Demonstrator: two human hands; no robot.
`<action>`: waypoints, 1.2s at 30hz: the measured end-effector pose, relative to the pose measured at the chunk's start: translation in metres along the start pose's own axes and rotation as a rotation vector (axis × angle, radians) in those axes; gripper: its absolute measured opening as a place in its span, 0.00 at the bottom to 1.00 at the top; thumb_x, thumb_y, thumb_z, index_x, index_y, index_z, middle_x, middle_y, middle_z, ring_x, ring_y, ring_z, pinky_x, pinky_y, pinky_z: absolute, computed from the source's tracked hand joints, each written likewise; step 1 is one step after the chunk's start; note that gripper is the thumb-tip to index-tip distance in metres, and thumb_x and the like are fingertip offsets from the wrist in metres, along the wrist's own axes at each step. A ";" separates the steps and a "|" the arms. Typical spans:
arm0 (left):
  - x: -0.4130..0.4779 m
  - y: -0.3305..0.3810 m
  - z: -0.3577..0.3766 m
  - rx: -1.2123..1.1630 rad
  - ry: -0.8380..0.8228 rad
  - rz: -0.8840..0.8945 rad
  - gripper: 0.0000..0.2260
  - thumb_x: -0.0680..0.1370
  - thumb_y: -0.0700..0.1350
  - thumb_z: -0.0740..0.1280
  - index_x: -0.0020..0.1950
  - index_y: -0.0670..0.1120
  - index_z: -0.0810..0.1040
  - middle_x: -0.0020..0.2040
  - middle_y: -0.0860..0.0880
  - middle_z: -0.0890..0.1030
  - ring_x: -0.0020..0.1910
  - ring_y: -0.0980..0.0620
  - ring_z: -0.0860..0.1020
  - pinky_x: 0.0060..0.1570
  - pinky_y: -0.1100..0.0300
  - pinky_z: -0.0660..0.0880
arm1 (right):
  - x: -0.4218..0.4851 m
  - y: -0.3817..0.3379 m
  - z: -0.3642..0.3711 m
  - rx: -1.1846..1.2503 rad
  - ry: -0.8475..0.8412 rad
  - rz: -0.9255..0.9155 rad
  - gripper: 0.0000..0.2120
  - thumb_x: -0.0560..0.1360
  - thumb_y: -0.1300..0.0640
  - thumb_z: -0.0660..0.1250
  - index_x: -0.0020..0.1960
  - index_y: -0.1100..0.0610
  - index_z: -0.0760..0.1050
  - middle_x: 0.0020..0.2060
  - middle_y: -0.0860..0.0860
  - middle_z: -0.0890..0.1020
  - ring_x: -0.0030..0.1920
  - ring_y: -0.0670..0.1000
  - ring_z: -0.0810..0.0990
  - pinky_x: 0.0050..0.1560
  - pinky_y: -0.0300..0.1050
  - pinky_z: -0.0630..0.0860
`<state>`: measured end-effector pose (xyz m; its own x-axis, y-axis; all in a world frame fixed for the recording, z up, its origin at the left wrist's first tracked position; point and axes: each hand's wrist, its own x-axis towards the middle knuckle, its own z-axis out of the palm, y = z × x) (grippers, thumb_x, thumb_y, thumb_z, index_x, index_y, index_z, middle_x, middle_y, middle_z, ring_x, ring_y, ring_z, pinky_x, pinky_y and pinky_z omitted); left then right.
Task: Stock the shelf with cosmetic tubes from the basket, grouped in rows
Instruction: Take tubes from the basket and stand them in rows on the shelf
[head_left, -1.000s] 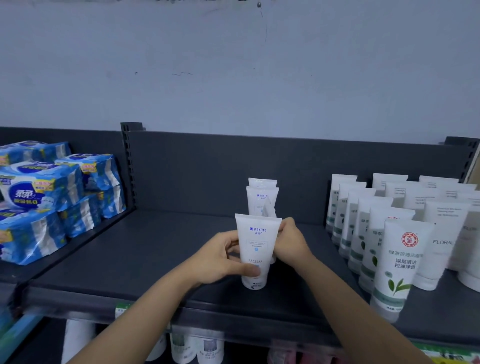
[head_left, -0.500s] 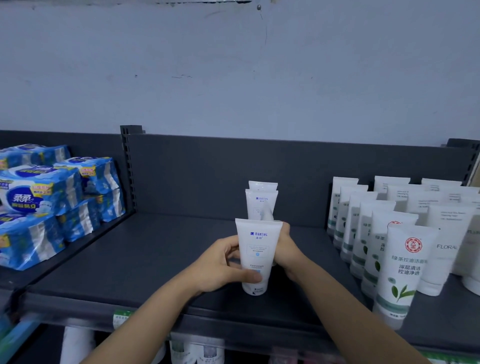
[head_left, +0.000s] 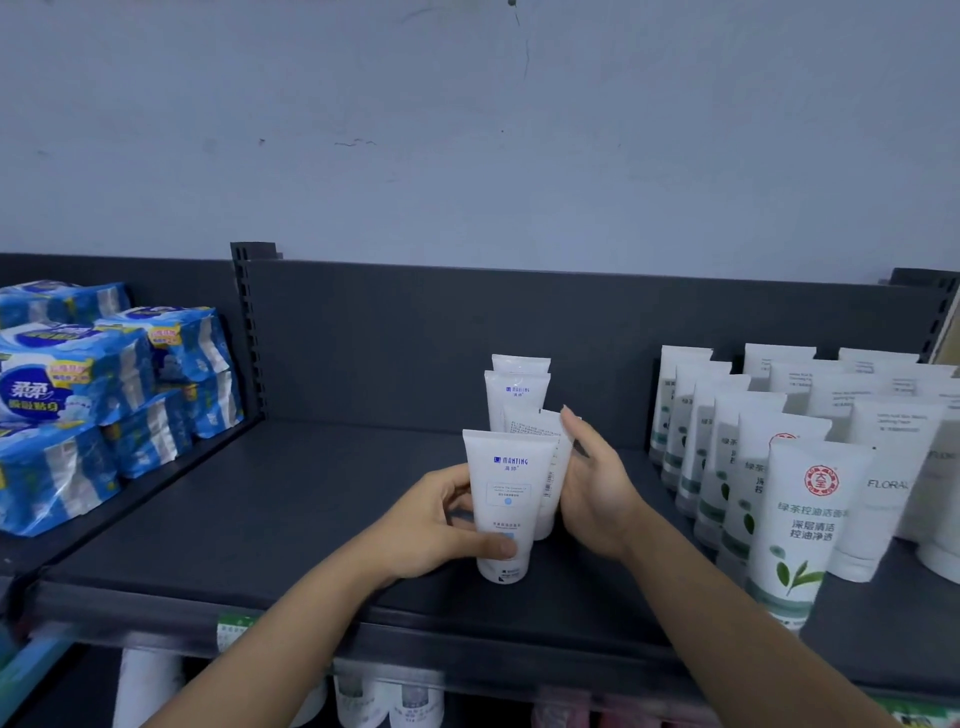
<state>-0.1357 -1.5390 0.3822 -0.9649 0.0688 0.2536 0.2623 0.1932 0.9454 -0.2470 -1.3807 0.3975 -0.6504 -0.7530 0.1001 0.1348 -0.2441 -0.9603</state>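
A white Manting tube (head_left: 506, 483) stands cap-down near the front of the dark shelf (head_left: 260, 519). My left hand (head_left: 431, 525) grips it from the left, thumb across its lower front. Just behind it a second white tube (head_left: 540, 431) stands turned sideways, and my right hand (head_left: 597, 483) touches its right side with straight fingers. Two more of the same tubes (head_left: 517, 392) stand in line behind, toward the back panel. The basket is out of view.
Rows of white green-tea tubes (head_left: 805, 519) and Floral tubes (head_left: 888, 483) fill the shelf's right part. Blue tissue packs (head_left: 78, 395) are stacked on the neighbouring shelf at left. Bare shelf lies between the packs and the Manting row. More bottles stand on the lower shelf.
My right hand has opened from behind the front tube and now lies flat against the second tube, which has turned sideways. My left hand keeps its hold on the front tube.
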 end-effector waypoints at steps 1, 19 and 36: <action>0.000 0.000 0.000 0.001 -0.001 -0.001 0.22 0.69 0.30 0.75 0.61 0.43 0.77 0.56 0.46 0.83 0.57 0.48 0.81 0.50 0.58 0.78 | -0.001 0.000 0.001 -0.011 0.007 0.008 0.31 0.77 0.38 0.50 0.69 0.56 0.72 0.64 0.59 0.77 0.65 0.58 0.76 0.67 0.57 0.69; -0.001 -0.002 -0.004 0.046 0.027 0.008 0.22 0.69 0.30 0.74 0.61 0.42 0.77 0.57 0.45 0.83 0.58 0.47 0.80 0.53 0.54 0.79 | 0.011 0.018 -0.003 -0.094 0.319 -0.164 0.18 0.74 0.53 0.71 0.60 0.59 0.74 0.52 0.54 0.84 0.53 0.55 0.83 0.52 0.52 0.80; -0.014 0.004 -0.007 0.321 0.171 -0.093 0.27 0.66 0.46 0.80 0.63 0.50 0.75 0.59 0.56 0.80 0.58 0.57 0.78 0.59 0.58 0.76 | 0.008 -0.011 0.006 -0.123 0.617 -0.232 0.41 0.63 0.26 0.60 0.58 0.60 0.74 0.50 0.53 0.81 0.47 0.49 0.77 0.50 0.46 0.71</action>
<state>-0.1215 -1.5462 0.3841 -0.9665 -0.1225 0.2257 0.1390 0.4896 0.8608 -0.2491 -1.3874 0.4108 -0.9654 -0.1925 0.1758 -0.1230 -0.2583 -0.9582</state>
